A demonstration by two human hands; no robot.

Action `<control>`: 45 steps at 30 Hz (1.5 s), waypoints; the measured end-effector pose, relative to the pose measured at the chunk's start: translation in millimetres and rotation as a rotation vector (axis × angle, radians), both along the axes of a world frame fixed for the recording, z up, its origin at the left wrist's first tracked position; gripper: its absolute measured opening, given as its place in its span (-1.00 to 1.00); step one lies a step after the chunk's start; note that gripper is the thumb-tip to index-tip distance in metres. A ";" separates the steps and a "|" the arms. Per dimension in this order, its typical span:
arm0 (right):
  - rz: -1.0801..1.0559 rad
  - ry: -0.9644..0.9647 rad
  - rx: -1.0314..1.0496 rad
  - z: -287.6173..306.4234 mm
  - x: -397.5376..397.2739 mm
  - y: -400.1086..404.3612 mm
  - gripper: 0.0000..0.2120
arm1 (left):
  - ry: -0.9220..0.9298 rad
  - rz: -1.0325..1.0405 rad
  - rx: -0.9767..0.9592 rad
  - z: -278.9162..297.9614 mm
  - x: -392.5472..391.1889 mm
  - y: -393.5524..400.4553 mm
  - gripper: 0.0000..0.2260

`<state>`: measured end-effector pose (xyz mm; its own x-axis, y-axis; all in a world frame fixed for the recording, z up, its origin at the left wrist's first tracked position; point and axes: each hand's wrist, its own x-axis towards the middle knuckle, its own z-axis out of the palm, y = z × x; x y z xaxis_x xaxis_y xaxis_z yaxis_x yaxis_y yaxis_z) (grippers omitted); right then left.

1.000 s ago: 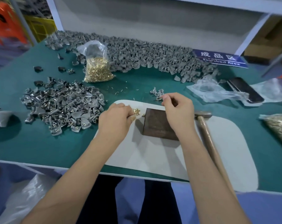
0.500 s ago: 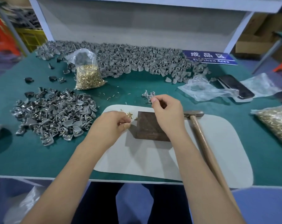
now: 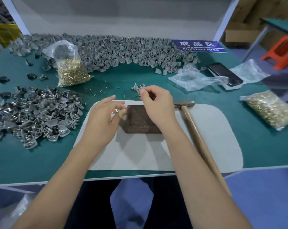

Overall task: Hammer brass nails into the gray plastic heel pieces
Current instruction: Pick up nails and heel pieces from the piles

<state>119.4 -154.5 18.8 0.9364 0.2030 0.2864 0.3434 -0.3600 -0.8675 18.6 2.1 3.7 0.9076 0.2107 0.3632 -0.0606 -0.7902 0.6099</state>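
Note:
My left hand (image 3: 103,116) hovers at the left edge of the dark metal block (image 3: 138,121), holding a few brass nails (image 3: 116,111) between thumb and fingers; the outer fingers are spread. My right hand (image 3: 156,104) is over the block's far edge, thumb and forefinger pinched together on something too small to make out. A few gray heel pieces (image 3: 137,87) lie just beyond it. The hammer (image 3: 192,123) lies on the white mat (image 3: 206,138) to the right of the block, untouched.
A pile of nailed heel pieces (image 3: 35,116) lies at left, a long heap of gray heel pieces (image 3: 116,50) at the back. Bags of brass nails (image 3: 70,70) stand back left and right (image 3: 272,111). A phone (image 3: 225,75), plastic bags and a blue sign (image 3: 198,46) lie back right.
My left hand's fingers have spread out from a closed fist while still holding nails. The right hand keeps its pinch over the block. The camera view has shifted.

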 end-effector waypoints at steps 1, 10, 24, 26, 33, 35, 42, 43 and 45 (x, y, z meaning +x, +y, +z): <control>0.003 -0.002 0.002 -0.2 -0.4 -0.3 -0.82 | -0.013 -0.011 -0.042 1.9 2.2 -1.0 -0.91; 0.065 0.005 0.000 0.5 -2.2 -1.3 -0.88 | -0.057 0.021 -0.512 26.4 43.6 -3.6 -0.96; 0.116 0.188 0.019 4.8 32.2 -2.8 -0.88 | 0.154 -0.299 -0.574 12.7 94.9 12.3 -0.81; 0.127 0.223 0.000 9.4 48.3 -4.7 -0.89 | 0.155 -0.320 -0.606 14.0 103.2 13.4 -0.81; -0.051 0.120 -0.119 0.3 88.9 -3.0 -0.88 | 0.044 -0.209 -0.296 7.4 128.9 19.6 -0.75; -0.067 0.114 -0.159 -7.6 94.0 -5.3 -0.90 | 0.093 -0.082 -0.047 -1.8 130.8 25.2 -0.68; 0.032 0.072 -0.044 -16.6 103.8 2.5 -0.82 | 0.191 -0.081 0.132 -16.8 130.3 27.1 -0.61; 0.020 0.085 0.020 -16.7 104.3 1.8 -0.81 | 0.173 -0.074 0.150 -17.3 129.9 26.7 -0.61; -0.002 0.125 0.110 -16.4 106.3 0.2 -0.81 | 0.129 -0.039 0.189 -17.0 130.9 25.8 -0.65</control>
<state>225.7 -154.3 2.4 0.9664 0.1752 0.1879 0.2296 -0.2607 -0.9377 149.5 27.9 -13.4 0.9552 0.1140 0.2731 -0.0240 -0.8899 0.4555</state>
